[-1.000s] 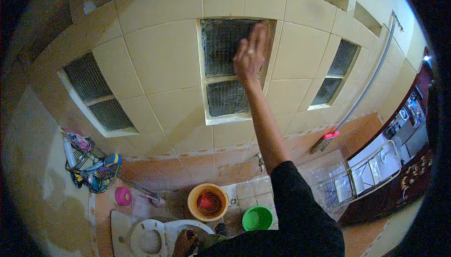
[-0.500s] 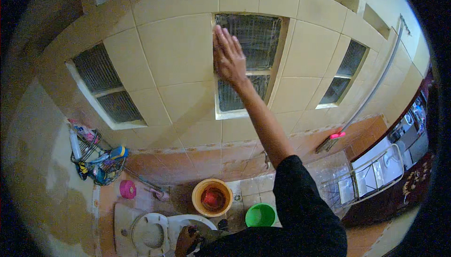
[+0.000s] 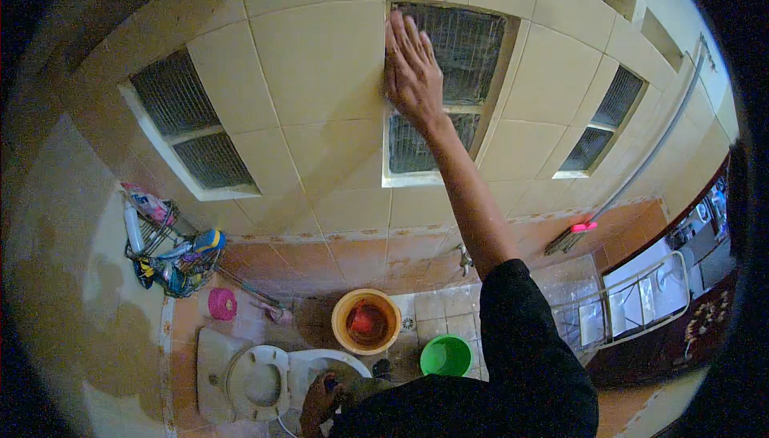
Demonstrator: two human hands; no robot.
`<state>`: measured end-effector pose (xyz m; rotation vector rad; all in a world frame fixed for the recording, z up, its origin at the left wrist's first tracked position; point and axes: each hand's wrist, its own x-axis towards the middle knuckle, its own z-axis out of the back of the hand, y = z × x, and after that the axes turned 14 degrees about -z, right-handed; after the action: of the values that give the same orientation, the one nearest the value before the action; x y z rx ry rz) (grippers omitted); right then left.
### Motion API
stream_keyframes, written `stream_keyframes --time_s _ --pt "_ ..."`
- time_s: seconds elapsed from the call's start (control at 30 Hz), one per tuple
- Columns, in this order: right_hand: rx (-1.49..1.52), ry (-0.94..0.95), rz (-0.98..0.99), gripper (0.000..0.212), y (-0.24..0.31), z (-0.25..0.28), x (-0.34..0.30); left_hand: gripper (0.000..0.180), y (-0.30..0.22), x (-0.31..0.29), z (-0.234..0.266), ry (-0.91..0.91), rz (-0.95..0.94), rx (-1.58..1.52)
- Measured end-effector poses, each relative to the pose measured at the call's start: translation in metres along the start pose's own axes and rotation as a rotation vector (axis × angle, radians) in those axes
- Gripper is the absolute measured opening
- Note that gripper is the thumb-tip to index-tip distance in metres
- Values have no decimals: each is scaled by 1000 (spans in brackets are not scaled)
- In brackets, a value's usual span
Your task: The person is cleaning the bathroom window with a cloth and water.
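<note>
My right hand (image 3: 414, 70) is raised to the middle window (image 3: 467, 58), a dark ribbed pane in a recessed tile frame. Its fingers are stretched out and lie along the pane's left edge, near the upper corner. Low in the view, my left hand (image 3: 320, 398) is curled beside the white toilet (image 3: 300, 370). Its fingers are closed around something dark, mostly hidden, that I cannot make out. Part of a white hose (image 3: 286, 427) shows near that hand.
An orange bucket (image 3: 338, 332) with reddish contents and a green basin (image 3: 432, 362) stand on the floor. A wire rack (image 3: 192, 274) holds bottles and brushes at left. A pink-headed broom (image 3: 583, 228) leans at right, near a metal rack (image 3: 677, 310). A tap (image 3: 465, 260) juts from the wall.
My right hand has slid slightly up along the pane's left edge, its fingertips closer to the top. The whole view has shifted a little. My left hand stays low by the toilet.
</note>
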<state>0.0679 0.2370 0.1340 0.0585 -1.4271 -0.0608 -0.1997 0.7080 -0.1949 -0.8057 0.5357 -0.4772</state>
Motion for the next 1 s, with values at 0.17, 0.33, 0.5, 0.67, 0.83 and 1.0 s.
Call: stream_keyframes --time_s 0.17,0.33,0.5,0.67,0.83,1.0 --pt "19 132 54 54 6 7 -1 49 47 2 -16 23 38 -55" --pt "131 186 -80 55 4 17 -15 49 6 8 -3 51 103 -142" --pt "86 -14 25 50 15 20 5 49 118 13 -60 112 191 -436" --pt "100 -49 -170 13 13 36 13 45 46 11 -28 18 -24 -324" --pt "-39 -115 -630 41 14 27 39 42 62 19 -32 17 -32 -89" --pt "-222 -27 -604 48 28 26 63 42 151 -12 -60 60 16 -316"
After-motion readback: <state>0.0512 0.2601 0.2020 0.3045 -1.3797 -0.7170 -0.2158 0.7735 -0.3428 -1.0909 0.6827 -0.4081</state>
